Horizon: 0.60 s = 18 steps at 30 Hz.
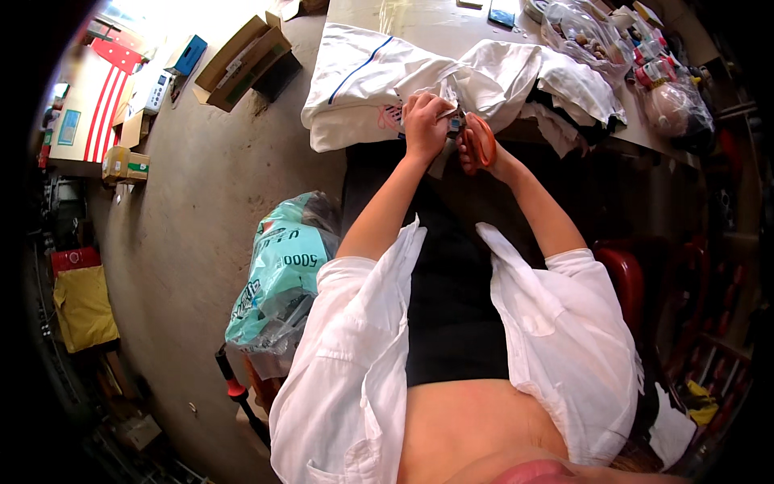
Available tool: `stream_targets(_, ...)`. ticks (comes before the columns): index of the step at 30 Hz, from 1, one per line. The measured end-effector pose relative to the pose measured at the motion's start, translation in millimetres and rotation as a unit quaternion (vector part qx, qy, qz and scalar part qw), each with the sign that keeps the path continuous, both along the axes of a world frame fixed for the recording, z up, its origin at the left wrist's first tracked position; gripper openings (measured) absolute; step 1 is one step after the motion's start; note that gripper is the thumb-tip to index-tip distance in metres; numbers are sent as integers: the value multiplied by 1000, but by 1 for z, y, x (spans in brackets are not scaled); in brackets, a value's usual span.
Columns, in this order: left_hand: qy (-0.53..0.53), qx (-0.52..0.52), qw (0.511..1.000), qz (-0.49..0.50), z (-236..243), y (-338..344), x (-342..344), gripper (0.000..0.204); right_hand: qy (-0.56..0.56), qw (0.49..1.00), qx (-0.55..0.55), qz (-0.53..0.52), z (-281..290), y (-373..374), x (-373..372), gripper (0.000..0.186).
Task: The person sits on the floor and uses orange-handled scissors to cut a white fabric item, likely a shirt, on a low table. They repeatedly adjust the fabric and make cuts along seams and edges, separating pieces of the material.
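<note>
White garments (363, 60) lie folded and bunched along the near edge of the table, one with a blue stripe and a small pink print. My left hand (426, 127) is closed on a gathered bit of the white cloth at the table's edge. Just to its right, my right hand (501, 164) grips a pair of scissors (484, 143) by the orange handles. The blades point toward the cloth at my left fingers, and their tips are hard to make out. More white cloth (576, 85) is heaped over dark fabric to the right.
A phone (501, 14) rests at the table's far side. Clear plastic bags (576, 36) and bottles crowd its right end. Beside my left arm stands a teal printed plastic bag (282, 254). An open cardboard box (242, 66) stands left of the table. A red chair (621, 278) is at my right.
</note>
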<state>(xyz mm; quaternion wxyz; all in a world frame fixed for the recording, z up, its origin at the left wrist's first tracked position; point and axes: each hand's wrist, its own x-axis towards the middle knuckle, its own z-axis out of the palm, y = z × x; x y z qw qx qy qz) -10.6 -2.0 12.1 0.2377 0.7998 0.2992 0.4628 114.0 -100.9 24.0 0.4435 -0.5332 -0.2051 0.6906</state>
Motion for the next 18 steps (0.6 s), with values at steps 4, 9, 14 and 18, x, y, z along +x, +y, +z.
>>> stream_targets(4,1,8,1000,18,0,3,-2,15,41,999,2,-28,5,-9,-8,61)
stream_targets(9,-24,3,999,25,6,-4,0,16,66,997,-14,-23,8,-30,-16,63)
stream_targets(14,-39,17,999,8,9,-10,1,15,31,997,26,-61,1,-14,-18,61)
stream_targets(18,-31,3,1000,-7,12,-13,-4,16,28,996,69,-39,9,6,-14,61)
